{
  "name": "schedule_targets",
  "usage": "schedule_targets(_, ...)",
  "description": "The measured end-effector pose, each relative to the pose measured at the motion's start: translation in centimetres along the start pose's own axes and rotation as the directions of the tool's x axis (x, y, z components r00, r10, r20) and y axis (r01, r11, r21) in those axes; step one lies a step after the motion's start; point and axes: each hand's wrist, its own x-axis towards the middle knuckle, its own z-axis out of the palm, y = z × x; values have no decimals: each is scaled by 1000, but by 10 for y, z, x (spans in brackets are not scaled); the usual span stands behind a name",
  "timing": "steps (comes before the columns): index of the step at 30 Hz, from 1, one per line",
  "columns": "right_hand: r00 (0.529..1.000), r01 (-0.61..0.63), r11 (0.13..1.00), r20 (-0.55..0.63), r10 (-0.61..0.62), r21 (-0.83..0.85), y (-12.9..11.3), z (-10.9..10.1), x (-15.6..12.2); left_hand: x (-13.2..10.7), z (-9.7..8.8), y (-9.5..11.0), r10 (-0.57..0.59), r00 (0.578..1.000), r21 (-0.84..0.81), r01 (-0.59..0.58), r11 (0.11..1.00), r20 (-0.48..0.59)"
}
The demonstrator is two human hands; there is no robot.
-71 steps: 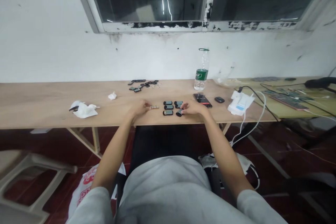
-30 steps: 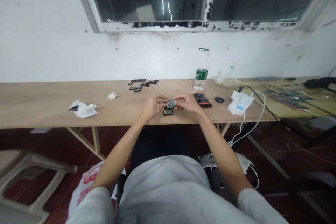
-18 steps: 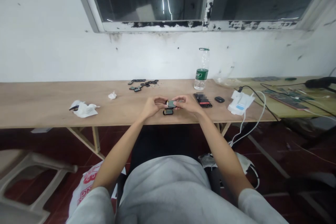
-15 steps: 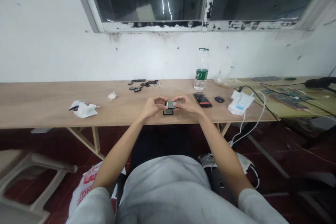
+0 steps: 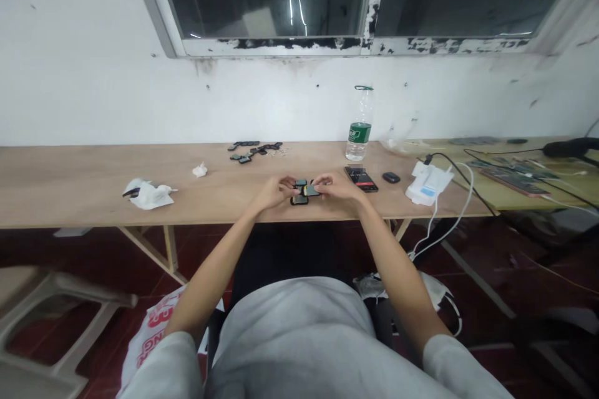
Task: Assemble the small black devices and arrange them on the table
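Observation:
My right hand [image 5: 335,187] pinches a small flat rectangular piece [image 5: 311,190] with a grey-green face and a yellow strip at its left end. Across from it, my left hand [image 5: 279,191] has curled fingers, their tips close to the dark edges of the pieces; what they grip is too small to make out. A similar black-edged piece [image 5: 300,182] shows just beyond, by the left fingertips. Nearer the table's front edge lies another one [image 5: 299,200], grey-green with a black rim.
Several similar dark pieces [image 5: 255,151] lie toward the wall. A water bottle [image 5: 358,137], phone [image 5: 360,179], black oval object [image 5: 391,177] and white power strip [image 5: 428,183] with cables are to the right. Crumpled tissues [image 5: 154,195] lie left on the wooden table [image 5: 84,181].
My hands have moved slightly apart. The piece in my right hand has shifted a little right and nearer me, and another black-edged piece now shows beyond it.

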Motion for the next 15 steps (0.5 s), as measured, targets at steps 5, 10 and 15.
schedule_targets(5,992,-125,984,-13,124,-127,10,-10,-2,5,-31,-27,-24,998,149,33,988,-59)
schedule_targets(10,985,-158,963,36,170,-219,14,-10,-1,6,-55,-53,-130,989,264,142,954,-63)
schedule_targets(15,986,-151,944,19,164,-292,18,-8,0,3,-57,-66,-231,973,376,217,901,-9)
